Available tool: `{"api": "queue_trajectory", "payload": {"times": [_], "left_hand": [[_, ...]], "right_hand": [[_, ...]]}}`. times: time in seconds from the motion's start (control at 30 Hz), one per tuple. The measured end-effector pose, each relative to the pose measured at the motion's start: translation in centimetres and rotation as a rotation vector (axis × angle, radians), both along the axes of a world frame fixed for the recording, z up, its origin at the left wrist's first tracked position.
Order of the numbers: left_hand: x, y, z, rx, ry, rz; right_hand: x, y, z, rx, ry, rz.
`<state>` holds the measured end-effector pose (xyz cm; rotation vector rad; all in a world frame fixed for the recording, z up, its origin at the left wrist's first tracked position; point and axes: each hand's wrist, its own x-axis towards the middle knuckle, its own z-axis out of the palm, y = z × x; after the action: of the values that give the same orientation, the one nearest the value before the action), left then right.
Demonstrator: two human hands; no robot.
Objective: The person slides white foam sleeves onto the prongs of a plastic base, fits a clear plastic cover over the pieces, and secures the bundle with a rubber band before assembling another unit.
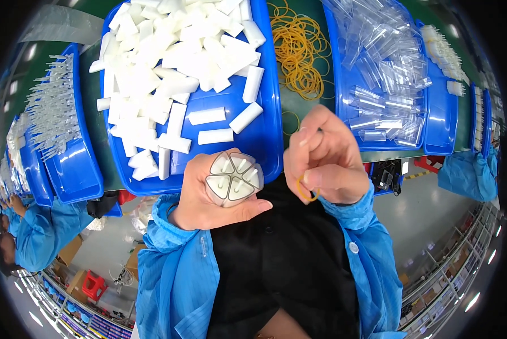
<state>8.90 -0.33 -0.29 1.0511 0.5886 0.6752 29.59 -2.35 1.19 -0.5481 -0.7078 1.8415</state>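
My left hand [208,195] grips a bundle of several wedge-shaped white plastic pieces [234,177], pressed together into a round cluster with their ends facing me. My right hand [327,161] is just to the right of it, pinching a yellow rubber band [306,191] between thumb and fingers. Both hands hover at the near edge of the green table, in front of a large blue tray [259,144] heaped with white wedge pieces [174,56].
A pile of yellow rubber bands [301,51] lies on the green table [299,107] between trays. On the right a blue tray [344,107] holds clear plastic sleeves. At left another blue tray [75,164] holds thin white parts. Other people in blue sleeves [39,226] work at both sides.
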Motion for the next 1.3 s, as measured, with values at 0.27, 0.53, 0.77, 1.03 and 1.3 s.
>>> {"api": "queue_trajectory", "payload": {"times": [0.27,0.53,0.77,1.03,1.3], "left_hand": [[0.5,-0.1,0.4,-0.051,-0.184,0.057],[1.2,-0.5,0.7,0.036,0.006,0.268],[0.7,-0.3,0.4,-0.022,-0.262,0.118],[-0.8,2.4,0.1,-0.233,-0.862,-0.479],[-1.6,0.7,0.7,-0.109,-0.176,0.032]], "right_hand": [[-1.2,-0.6,0.2,0.090,-0.360,-0.147],[-2.5,-1.3,-0.5,0.531,-0.703,-0.298],[-2.6,-1.6,-0.4,0.551,-0.623,-0.248],[-0.9,-1.2,2.5,-0.080,0.085,0.364],[-1.1,-0.5,0.1,0.542,-0.276,0.442]]}}
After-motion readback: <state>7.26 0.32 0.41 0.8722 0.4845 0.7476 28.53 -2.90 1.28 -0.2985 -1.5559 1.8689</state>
